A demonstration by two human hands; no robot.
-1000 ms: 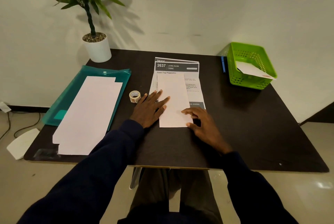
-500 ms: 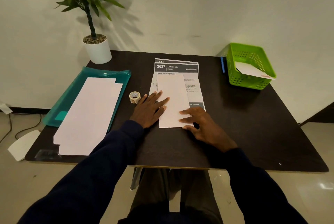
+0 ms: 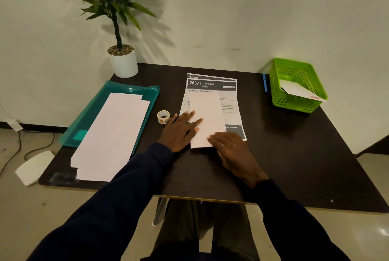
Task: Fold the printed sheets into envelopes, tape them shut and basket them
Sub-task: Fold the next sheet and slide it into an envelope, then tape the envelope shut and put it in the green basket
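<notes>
A folded white sheet [image 3: 207, 117] lies lengthwise on a small stack of printed sheets [image 3: 212, 84] headed "2637 LIVING ROOM" at the table's middle. My left hand [image 3: 181, 130] lies flat with fingers spread on the folded sheet's left edge. My right hand [image 3: 231, 147] presses flat on its near right corner. A small roll of tape [image 3: 163, 116] stands just left of my left hand. At the back right is a green basket [image 3: 280, 83] with one white envelope [image 3: 301, 91] inside.
A teal plastic folder [image 3: 92, 121] at the left carries a pile of long white envelopes [image 3: 113, 134]. A potted plant [image 3: 123, 60] stands at the back left corner. A blue pen [image 3: 265, 82] lies beside the basket. The dark table [image 3: 294, 155] ends close to my body.
My right hand has slid left along the folded sheet's near edge and flattened over its corner. My left hand has stayed in place.
</notes>
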